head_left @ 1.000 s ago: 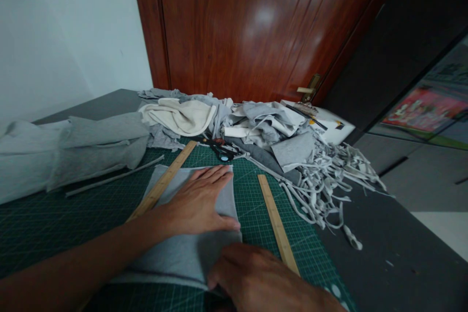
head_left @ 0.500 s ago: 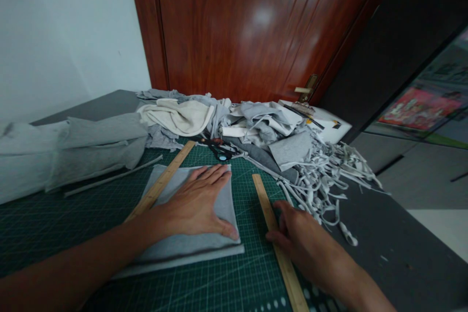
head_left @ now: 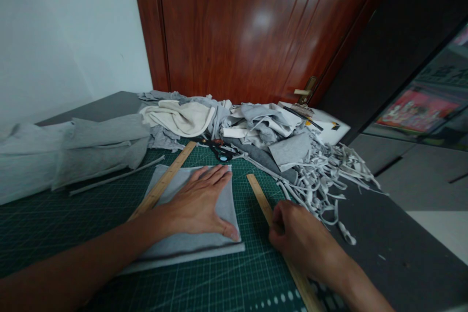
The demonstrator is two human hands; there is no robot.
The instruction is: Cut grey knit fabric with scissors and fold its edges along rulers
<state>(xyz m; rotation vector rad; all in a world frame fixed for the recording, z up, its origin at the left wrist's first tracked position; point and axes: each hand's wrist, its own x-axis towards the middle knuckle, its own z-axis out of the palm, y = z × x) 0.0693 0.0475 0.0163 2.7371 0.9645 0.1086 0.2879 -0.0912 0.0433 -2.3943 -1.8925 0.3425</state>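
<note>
My left hand [head_left: 199, 204] lies flat with spread fingers on a folded piece of grey cloth [head_left: 175, 248], pressing it to the green cutting mat [head_left: 204, 287]. A wooden ruler [head_left: 164, 181] lies slantwise over the cloth's left side, partly under my left forearm. To the right of the cloth, my right hand [head_left: 300, 234] is closed at the edge of a second wooden ruler [head_left: 259, 195], fingers curled and thumb against it. My hand covers the middle of that ruler. Black-handled scissors [head_left: 223, 155] rest just beyond the cloth.
Grey and cream fabric [head_left: 179, 117] is heaped along the back. Thin cloth strips [head_left: 321, 195] tangle at the right, beside a white clipboard [head_left: 334, 126]. Layered grey fabric [head_left: 102, 148] lies at the left, near a loose strip [head_left: 117, 176]. A wooden door [head_left: 234, 29] stands behind.
My right hand's fingers have closed more tightly at the right ruler, and the ruler's far end has shifted slightly left. My left hand stays flat on the cloth.
</note>
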